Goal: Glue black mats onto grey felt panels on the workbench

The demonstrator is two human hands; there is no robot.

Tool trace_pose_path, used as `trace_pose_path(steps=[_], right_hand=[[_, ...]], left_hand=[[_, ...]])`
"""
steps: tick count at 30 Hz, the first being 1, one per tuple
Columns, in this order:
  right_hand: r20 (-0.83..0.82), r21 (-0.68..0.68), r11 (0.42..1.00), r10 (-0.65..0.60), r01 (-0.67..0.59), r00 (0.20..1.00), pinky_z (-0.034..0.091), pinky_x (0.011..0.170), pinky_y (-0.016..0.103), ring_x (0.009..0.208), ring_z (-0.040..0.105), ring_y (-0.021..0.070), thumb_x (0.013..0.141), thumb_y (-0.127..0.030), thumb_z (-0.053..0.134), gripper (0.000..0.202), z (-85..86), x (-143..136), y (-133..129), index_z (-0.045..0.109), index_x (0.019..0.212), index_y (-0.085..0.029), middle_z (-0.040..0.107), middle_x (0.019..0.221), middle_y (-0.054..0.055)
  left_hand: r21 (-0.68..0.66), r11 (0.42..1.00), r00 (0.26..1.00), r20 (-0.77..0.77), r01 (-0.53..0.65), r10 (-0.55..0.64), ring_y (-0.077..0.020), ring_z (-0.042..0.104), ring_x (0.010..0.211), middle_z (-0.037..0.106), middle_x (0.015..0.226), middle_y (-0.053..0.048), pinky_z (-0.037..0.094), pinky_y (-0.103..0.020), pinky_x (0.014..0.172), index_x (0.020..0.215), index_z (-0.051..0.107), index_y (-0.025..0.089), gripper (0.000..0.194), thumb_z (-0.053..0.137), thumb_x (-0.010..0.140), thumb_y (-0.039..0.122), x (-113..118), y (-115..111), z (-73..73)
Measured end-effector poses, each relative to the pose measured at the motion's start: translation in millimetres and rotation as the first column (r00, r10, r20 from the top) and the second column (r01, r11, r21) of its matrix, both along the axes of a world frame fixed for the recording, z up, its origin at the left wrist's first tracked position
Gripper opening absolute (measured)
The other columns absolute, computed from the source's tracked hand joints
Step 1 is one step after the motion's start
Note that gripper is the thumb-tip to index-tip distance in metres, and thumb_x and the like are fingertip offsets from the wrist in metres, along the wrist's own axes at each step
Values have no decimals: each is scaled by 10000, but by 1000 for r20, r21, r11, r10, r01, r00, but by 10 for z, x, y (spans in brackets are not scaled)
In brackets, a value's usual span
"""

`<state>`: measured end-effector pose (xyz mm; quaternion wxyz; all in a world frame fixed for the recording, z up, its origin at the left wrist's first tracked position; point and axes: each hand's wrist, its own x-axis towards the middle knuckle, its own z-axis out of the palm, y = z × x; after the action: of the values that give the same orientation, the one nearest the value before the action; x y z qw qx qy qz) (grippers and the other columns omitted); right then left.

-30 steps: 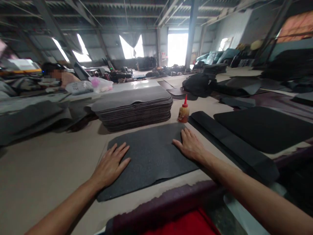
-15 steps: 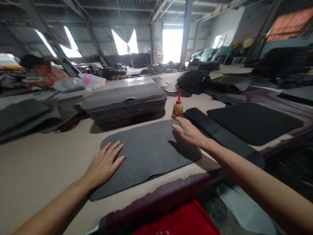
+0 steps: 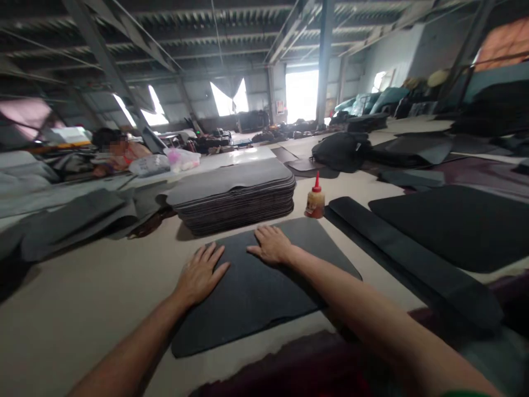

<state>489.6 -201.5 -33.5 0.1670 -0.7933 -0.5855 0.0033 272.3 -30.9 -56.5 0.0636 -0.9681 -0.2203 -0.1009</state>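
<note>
A dark grey sheet [image 3: 256,298] with rounded corners lies flat on the table in front of me. My left hand [image 3: 201,274] rests open on its left side, the fingers spread. Near the sheet's far edge, my right hand [image 3: 273,244] lies on it with the fingers stretched out and the thumb toward the left hand. Just past the far right part of the sheet stands a squeeze bottle [image 3: 316,201] with a red nozzle and brownish-yellow contents. Behind the sheet rises a thick stack of similar grey sheets [image 3: 239,193].
A long dark strip [image 3: 397,248] and another black rounded sheet [image 3: 454,223] lie to the right. Crumpled grey material [image 3: 78,215] is at left. A black bundle [image 3: 341,151] and plastic bags [image 3: 182,159] sit farther back. A person [image 3: 119,151] is at the far left.
My right hand has moved left across the sheet, from near the bottle to its far middle. The left hand stays on the left side. The camera view has shifted.
</note>
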Motion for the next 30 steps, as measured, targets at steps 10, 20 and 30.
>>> trace_pose_path(steps=[10, 20, 30], right_hand=[[120, -53, 962, -258, 266, 959, 225, 1200, 492, 1484, 289, 348, 1014, -638, 331, 805, -150, 671, -732, 383, 1517, -12, 338, 1590, 242], [212, -61, 900, -411, 431, 887, 245, 1132, 687, 1430, 365, 423, 992, -637, 322, 767, -258, 808, -1518, 520, 1393, -14, 444, 1501, 293], [131, 58, 998, -25, 18, 991, 300, 1197, 567, 1495, 287, 331, 1012, -589, 396, 724, -115, -357, -1359, 422, 1527, -80, 333, 1602, 188]], left_hand=[[-31, 989, 990, -4, -142, 142, -378, 308, 1490, 356, 1574, -267, 304, -533, 1197, 1499, 408, 34, 877, 279, 965, 718, -56, 40, 21], [-8, 986, 983, -80, -167, 166, -384, 368, 1457, 414, 1566, -186, 337, -644, 1139, 1478, 463, 124, 666, 347, 1002, 576, -455, -212, 240], [-215, 962, 972, -122, 171, -200, -337, 232, 1527, 288, 1640, -114, 217, -643, 1220, 1539, 381, 248, 713, 423, 963, 666, 26, -1300, 352]])
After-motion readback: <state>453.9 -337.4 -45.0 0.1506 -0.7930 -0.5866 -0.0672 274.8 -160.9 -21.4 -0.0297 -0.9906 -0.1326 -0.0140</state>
